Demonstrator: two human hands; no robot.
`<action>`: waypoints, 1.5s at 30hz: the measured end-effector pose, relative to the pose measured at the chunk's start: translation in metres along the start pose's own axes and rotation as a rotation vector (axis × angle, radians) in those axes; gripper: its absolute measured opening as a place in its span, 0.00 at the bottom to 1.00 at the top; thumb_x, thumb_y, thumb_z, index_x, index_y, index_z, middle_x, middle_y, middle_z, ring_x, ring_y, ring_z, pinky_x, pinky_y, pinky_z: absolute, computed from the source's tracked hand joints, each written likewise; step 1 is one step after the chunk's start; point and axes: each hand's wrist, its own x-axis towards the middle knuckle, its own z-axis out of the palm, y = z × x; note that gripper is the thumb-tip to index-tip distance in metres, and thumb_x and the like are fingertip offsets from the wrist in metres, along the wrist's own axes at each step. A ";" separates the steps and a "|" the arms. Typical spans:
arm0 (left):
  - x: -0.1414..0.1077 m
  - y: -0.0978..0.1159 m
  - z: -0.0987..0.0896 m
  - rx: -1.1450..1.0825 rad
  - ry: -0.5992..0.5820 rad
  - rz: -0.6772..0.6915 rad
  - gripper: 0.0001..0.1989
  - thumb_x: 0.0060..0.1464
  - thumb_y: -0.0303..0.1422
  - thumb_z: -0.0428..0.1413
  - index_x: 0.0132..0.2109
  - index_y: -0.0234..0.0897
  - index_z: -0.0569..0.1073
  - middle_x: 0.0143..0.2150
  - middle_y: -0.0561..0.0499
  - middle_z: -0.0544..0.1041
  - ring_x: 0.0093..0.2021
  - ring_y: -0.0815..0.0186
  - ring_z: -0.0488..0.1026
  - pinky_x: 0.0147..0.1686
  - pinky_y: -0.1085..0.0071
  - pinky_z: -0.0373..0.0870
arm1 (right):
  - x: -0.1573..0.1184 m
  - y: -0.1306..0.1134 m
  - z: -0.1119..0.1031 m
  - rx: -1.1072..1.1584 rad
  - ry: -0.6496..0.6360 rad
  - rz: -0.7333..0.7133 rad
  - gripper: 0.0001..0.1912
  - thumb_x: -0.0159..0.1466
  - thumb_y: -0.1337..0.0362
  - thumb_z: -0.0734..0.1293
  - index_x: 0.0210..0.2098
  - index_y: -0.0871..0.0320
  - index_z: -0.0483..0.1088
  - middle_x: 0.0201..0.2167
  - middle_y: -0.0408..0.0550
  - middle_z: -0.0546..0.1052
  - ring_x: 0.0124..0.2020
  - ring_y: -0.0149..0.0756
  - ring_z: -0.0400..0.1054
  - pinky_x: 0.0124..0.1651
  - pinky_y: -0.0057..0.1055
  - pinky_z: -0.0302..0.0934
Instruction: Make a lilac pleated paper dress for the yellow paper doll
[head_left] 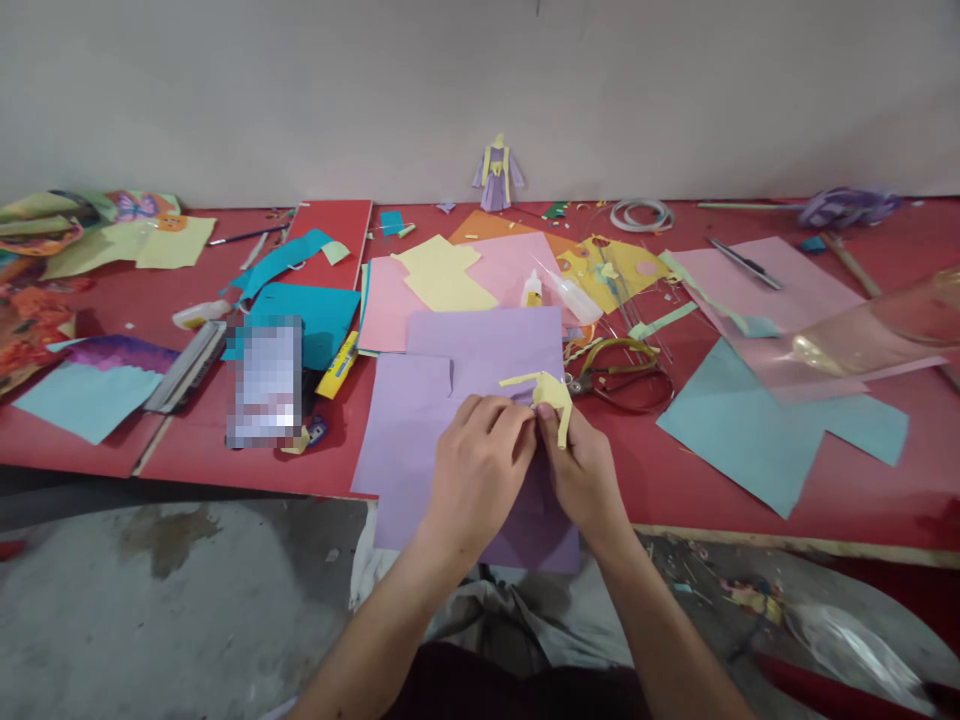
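A small pale yellow paper cutout (553,391) with thin strips sticking out is held up over the purple paper sheets (495,345). My right hand (591,478) is closed, its thumb pressing on the cutout from below. Against the cutout's lower left edge, my left hand (480,455) pinches with its fingertips together; its fingers partly hide that contact. Just right of the cutout lie yellow-handled pliers (611,360). A small purple and yellow paper doll figure (496,175) leans upright against the wall at the back.
On the red table (330,470) at left are a blurred-out phone (266,380), a yellow glue stick box (339,365) and a stapler-like grey tool (185,367). A white glue bottle (532,288) stands behind. Light blue paper (742,430), a cutter knife (745,263) and a clear bottle (877,325) are right.
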 end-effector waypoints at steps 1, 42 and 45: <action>0.001 0.002 0.000 0.005 -0.018 -0.024 0.03 0.61 0.24 0.57 0.39 0.35 0.75 0.36 0.47 0.79 0.39 0.60 0.75 0.40 0.65 0.73 | 0.000 0.000 0.000 0.001 0.002 0.002 0.20 0.71 0.49 0.58 0.29 0.55 0.65 0.21 0.41 0.69 0.23 0.33 0.62 0.26 0.28 0.56; -0.012 0.007 0.015 -0.175 0.150 -0.136 0.05 0.63 0.28 0.59 0.36 0.38 0.75 0.28 0.55 0.73 0.31 0.67 0.68 0.46 0.63 0.63 | -0.002 -0.001 -0.003 0.170 0.000 0.081 0.20 0.71 0.48 0.58 0.30 0.55 0.65 0.24 0.42 0.71 0.26 0.34 0.65 0.30 0.29 0.60; -0.011 0.005 0.010 -0.235 0.091 -0.222 0.06 0.63 0.28 0.59 0.35 0.38 0.75 0.28 0.56 0.72 0.31 0.67 0.68 0.43 0.64 0.62 | -0.003 -0.001 -0.003 0.198 -0.052 0.037 0.16 0.71 0.51 0.60 0.34 0.55 0.67 0.27 0.43 0.72 0.29 0.34 0.66 0.33 0.29 0.62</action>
